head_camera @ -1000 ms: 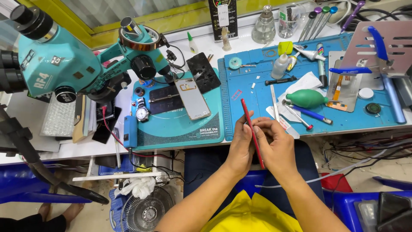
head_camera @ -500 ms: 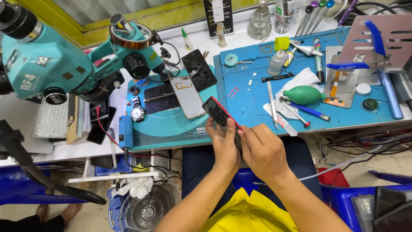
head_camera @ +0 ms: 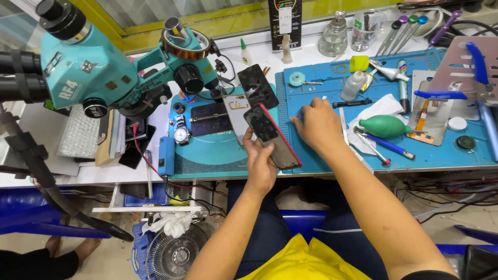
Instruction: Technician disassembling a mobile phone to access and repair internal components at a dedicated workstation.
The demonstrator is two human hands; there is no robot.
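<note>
The left hand (head_camera: 261, 165) grips a dark, red-edged smartphone with a scuffed glass face (head_camera: 272, 137); its fingers wrap the phone's lower left edge, the thumb pressed along the side, so the phone stands tilted above the front edge of the bench. The right hand (head_camera: 317, 124) lies palm down on the blue rubber work mat (head_camera: 441, 153), fingers loosely together and pointing away from the body, fingertips touching the mat; whether they pinch anything small cannot be told.

Just beyond the left fingertips lies a pale phone back panel (head_camera: 236, 115), and past that a black cracked screen panel (head_camera: 257, 85). Left of those fingers sits a teal round-cornered mat (head_camera: 207, 155) with a silver wristwatch (head_camera: 181, 134) on it, under the teal stereo microscope (head_camera: 98, 72). To the right of the right hand's fingers lie a thin steel ruler (head_camera: 344, 129), a green rubber dust blower (head_camera: 384, 126) on white paper, and a blue-handled tool (head_camera: 389, 146). Beyond those fingertips stand a small white squeeze bottle (head_camera: 353, 85), a yellow cap (head_camera: 358, 63) and a round teal tape roll (head_camera: 296, 79). Nothing stands between the two hands.

The bench is white, set against a yellow-framed window. Below its edge hang cables, a small floor fan (head_camera: 174, 254) and blue plastic stools.
</note>
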